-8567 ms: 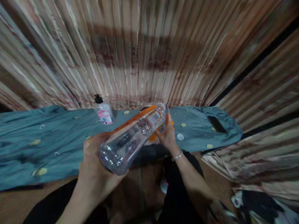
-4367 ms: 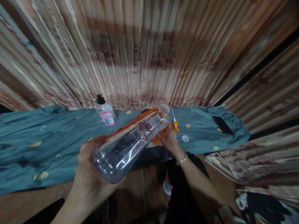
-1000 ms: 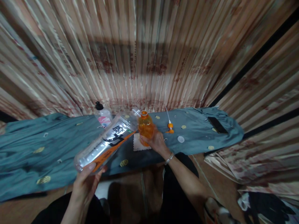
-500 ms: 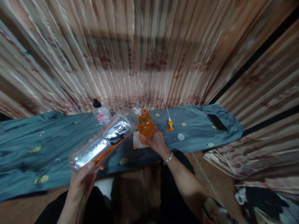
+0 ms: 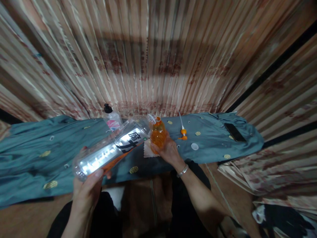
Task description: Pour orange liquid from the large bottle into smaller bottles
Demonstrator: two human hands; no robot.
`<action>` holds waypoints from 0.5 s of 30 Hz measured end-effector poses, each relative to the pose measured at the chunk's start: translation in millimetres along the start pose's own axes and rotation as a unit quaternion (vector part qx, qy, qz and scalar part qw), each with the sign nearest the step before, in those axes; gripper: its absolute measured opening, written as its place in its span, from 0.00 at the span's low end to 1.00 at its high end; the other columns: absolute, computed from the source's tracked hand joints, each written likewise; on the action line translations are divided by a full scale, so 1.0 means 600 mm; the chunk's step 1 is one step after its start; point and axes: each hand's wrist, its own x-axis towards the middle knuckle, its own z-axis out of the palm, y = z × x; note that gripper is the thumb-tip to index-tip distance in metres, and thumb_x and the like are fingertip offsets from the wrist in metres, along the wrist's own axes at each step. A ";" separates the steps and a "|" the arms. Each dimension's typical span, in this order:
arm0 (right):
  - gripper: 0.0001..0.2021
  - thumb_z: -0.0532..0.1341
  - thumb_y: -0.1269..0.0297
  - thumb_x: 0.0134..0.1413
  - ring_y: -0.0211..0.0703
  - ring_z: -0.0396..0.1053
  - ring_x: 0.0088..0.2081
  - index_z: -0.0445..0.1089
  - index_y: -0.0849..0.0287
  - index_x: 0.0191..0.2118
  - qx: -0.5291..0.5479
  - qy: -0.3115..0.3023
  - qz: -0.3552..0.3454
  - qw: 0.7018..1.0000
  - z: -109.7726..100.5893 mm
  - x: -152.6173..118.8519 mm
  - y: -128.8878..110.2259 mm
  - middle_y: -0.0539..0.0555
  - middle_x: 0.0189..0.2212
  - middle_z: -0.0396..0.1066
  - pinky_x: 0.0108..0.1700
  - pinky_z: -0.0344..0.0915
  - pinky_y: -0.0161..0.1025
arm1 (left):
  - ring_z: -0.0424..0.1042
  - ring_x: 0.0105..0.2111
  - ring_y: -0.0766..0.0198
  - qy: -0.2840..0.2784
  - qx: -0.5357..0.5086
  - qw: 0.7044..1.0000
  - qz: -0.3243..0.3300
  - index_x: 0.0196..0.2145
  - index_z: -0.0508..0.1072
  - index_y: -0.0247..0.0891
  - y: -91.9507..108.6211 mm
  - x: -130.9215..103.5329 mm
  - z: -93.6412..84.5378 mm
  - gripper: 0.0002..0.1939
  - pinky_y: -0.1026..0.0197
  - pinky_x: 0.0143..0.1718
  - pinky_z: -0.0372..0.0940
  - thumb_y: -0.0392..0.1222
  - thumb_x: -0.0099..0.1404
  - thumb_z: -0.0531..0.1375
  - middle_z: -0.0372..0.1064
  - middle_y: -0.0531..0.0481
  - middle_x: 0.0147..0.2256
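My left hand [image 5: 90, 181] is closed round the lower end of a large clear plastic bottle [image 5: 111, 148] with a silver, black and orange label. That bottle is tilted, its neck up and to the right, its mouth at the opening of an orange bottle [image 5: 158, 134]. Fingers of my right hand [image 5: 168, 150] wrap the orange bottle, which stands nearly upright without a cap. Under it lies a pale cloth or paper square [image 5: 148, 150]. An orange pump head [image 5: 183, 133] with a clear tube rests to the right. Whether liquid flows between the bottles I cannot tell.
Behind the large bottle stands a clear bottle with a black cap [image 5: 112, 119] and a pink label. A round white disc [image 5: 194, 146] and a black phone [image 5: 234, 132] lie on the teal patterned cloth [image 5: 208, 129]. A striped curtain [image 5: 158, 66] hangs behind.
The large bottle is tipped a little flatter, its mouth now at the orange bottle's opening. The whole view has shifted slightly; my right hand keeps its hold.
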 end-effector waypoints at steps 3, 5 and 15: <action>0.35 0.68 0.57 0.52 0.59 0.74 0.55 0.58 0.60 0.63 0.026 0.005 -0.001 1.000 -0.004 -0.003 0.003 0.64 0.54 0.75 0.57 0.72 0.55 | 0.71 0.36 0.58 -0.004 0.002 1.000 0.001 0.55 0.72 0.57 0.001 0.002 0.002 0.43 0.64 0.16 0.67 0.45 0.39 0.77 0.70 0.47 0.50; 0.37 0.69 0.56 0.51 0.60 0.73 0.56 0.58 0.62 0.63 0.033 0.004 0.007 0.999 -0.006 -0.005 0.005 0.65 0.55 0.74 0.57 0.71 0.55 | 0.71 0.36 0.58 0.003 0.003 1.000 0.017 0.54 0.72 0.59 0.002 0.002 0.006 0.42 0.64 0.15 0.67 0.46 0.38 0.77 0.69 0.48 0.49; 0.33 0.69 0.54 0.52 0.58 0.74 0.55 0.63 0.60 0.61 0.029 0.005 -0.007 1.000 -0.008 -0.005 0.008 0.63 0.53 0.75 0.57 0.71 0.54 | 0.68 0.24 0.65 -0.012 0.033 0.992 0.123 0.51 0.72 0.56 -0.006 0.010 0.006 0.41 0.61 0.11 0.65 0.46 0.37 0.77 0.66 0.49 0.46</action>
